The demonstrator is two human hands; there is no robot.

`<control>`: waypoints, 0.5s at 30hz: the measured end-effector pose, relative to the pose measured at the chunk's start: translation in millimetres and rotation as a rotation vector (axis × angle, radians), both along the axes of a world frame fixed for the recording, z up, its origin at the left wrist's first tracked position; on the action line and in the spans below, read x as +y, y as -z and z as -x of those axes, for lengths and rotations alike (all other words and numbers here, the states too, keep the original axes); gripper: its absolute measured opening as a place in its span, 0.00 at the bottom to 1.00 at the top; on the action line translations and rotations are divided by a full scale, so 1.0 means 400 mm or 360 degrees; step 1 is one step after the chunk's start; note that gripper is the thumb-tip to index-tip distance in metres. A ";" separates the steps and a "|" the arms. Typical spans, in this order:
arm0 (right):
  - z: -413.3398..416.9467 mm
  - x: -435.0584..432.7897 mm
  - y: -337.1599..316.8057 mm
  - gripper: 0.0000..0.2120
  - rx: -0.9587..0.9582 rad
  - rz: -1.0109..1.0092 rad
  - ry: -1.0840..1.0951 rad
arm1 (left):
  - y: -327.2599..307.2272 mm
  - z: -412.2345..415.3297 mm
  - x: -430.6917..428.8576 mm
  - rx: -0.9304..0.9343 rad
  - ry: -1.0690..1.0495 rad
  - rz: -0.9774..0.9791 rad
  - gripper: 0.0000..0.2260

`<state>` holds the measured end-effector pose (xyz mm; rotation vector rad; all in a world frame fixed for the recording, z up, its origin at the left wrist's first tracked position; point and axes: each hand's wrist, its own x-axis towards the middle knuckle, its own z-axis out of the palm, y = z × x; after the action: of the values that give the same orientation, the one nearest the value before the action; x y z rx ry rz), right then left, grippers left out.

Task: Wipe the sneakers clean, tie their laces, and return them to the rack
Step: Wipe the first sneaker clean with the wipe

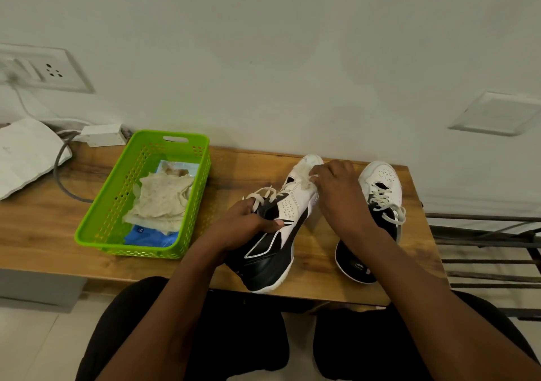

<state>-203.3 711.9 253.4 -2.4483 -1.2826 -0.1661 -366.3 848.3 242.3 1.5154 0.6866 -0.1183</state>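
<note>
A wooden table [44, 228] stands against a white wall. The left hand [248, 225] grips one black-and-white sneaker [275, 251] by its collar, tilted on the tabletop. The right hand [339, 193] pinches a wipe [306, 180] against its toe. The second sneaker [380, 181] stands just right, and a green basket [117, 199] sits to the left.

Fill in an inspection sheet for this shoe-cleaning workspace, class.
Surface: brown wooden tabletop, against a white wall.
Job's things: black-and-white laced sneaker, tilted in hand; matching second sneaker stands on the tabletop; pale wipe on the first sneaker's toe.
Clutter: green perforated plastic basket holding crumpled used wipes and a blue packet; white fabric bag.
Hands: left hand grips the first sneaker's collar; right hand pinches the wipe.
Cables: grey cable curves over the tabletop near a white adapter box.
Surroundings: dark metal rack at right; white wall socket.
</note>
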 end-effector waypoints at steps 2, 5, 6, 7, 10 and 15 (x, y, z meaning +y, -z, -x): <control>0.019 -0.015 0.002 0.15 0.0124 -0.0089 0.0045 | 0.007 -0.005 0.002 0.0031 -0.0074 -0.0096 0.23; 0.071 -0.036 0.019 0.16 0.0327 -0.0183 -0.0093 | 0.006 -0.016 0.000 0.0117 -0.0318 -0.0648 0.17; 0.090 -0.036 0.029 0.16 0.0358 -0.0179 -0.0149 | 0.001 -0.018 -0.004 0.0164 -0.0384 -0.0851 0.15; 0.107 -0.034 0.038 0.16 0.0377 -0.0181 -0.0178 | -0.004 -0.019 -0.009 0.0172 -0.0433 -0.0938 0.12; 0.122 -0.014 0.035 0.12 0.0376 -0.0223 -0.0123 | -0.008 -0.025 -0.019 0.0115 -0.0495 -0.0893 0.10; 0.096 -0.007 0.013 0.13 0.0420 -0.0217 -0.0122 | -0.002 -0.026 -0.021 0.0115 -0.0614 -0.0816 0.19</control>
<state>-241.6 708.9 248.3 -2.2161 -1.2041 0.0851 -356.0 839.9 243.1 1.8351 1.1137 0.3200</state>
